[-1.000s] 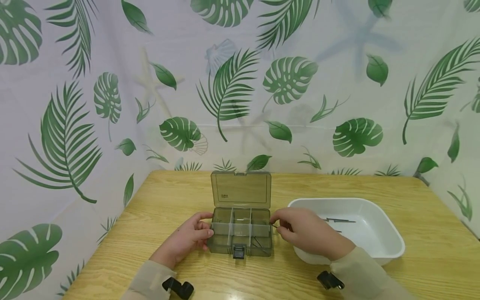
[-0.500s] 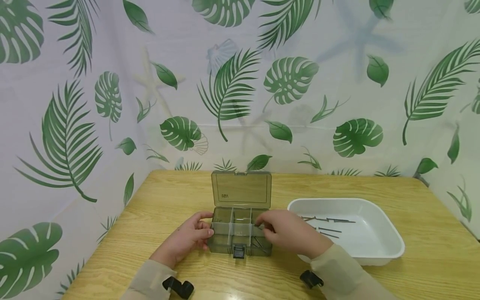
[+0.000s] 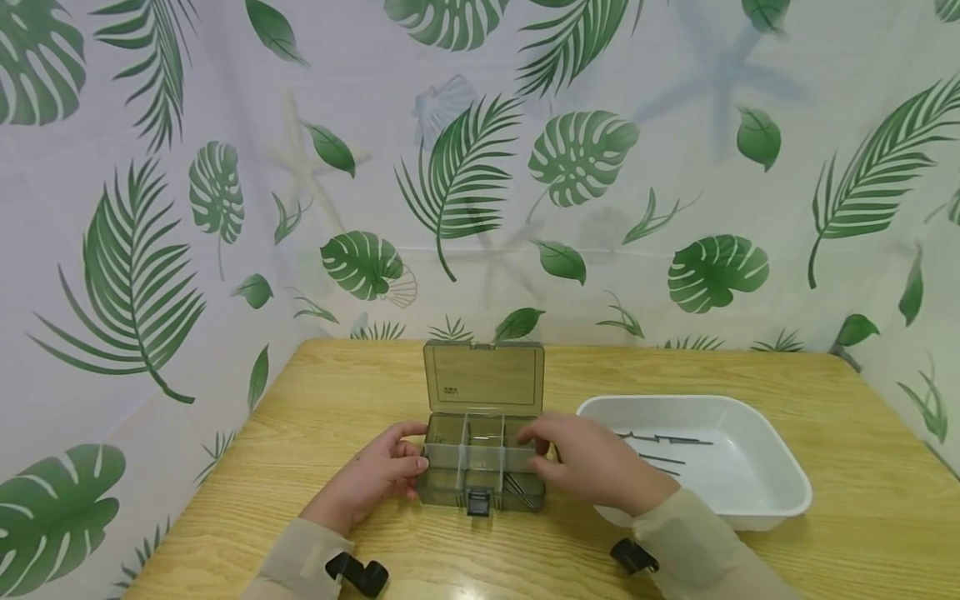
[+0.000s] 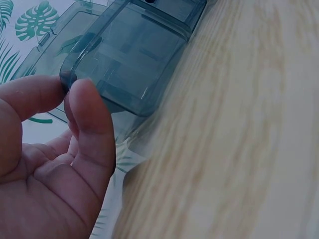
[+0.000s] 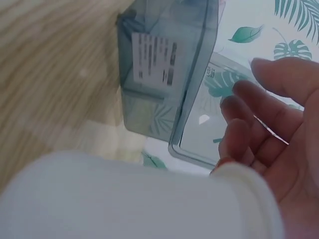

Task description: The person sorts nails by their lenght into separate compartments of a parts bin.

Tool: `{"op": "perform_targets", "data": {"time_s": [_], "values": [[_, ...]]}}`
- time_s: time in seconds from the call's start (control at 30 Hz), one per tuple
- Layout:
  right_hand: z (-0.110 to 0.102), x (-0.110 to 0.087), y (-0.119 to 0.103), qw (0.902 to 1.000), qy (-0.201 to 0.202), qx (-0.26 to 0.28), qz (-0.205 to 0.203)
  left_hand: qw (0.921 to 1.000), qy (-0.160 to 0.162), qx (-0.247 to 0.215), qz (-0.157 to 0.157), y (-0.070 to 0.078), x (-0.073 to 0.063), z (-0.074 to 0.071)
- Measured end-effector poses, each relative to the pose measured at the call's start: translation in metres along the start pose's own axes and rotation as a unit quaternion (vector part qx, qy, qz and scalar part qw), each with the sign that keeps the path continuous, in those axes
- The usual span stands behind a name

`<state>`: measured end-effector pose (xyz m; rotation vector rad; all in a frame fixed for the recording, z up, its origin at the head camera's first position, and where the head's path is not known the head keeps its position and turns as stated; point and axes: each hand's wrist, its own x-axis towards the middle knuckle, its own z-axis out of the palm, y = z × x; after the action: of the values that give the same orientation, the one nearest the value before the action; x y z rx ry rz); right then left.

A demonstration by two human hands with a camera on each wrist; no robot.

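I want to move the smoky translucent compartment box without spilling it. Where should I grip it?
Grip the smoky translucent compartment box by its two short side walls, coming from left and right. Its lid stands open and hinged, so lifting there would tip it.

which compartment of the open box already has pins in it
The front right compartment of the compartment box, just right of the black latch: thin dark pins lie in it. The other compartments that show look bare; the right hand covers part of the back right one.

Small smoky-clear compartment box (image 3: 480,467) sits open mid-table, lid standing upright at the back, thin dark nails (image 3: 516,487) lying in its front-right compartment.
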<state>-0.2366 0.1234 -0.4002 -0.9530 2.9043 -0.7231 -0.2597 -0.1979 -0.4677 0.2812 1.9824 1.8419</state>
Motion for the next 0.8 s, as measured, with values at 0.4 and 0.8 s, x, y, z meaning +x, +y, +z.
{"op": "perform_targets", "data": {"time_s": [0.4,0.8], "values": [[-0.015,-0.014,0.014,0.9996,0.018,-0.021,-0.010,1.0000,-0.002,-0.002,0.003,-0.002,0.001,0.000],[-0.024,-0.034,0.050,0.9988,0.018,-0.042,0.018,1.0000,0.000,-0.003,0.001,-0.002,0.001,-0.002]]}}
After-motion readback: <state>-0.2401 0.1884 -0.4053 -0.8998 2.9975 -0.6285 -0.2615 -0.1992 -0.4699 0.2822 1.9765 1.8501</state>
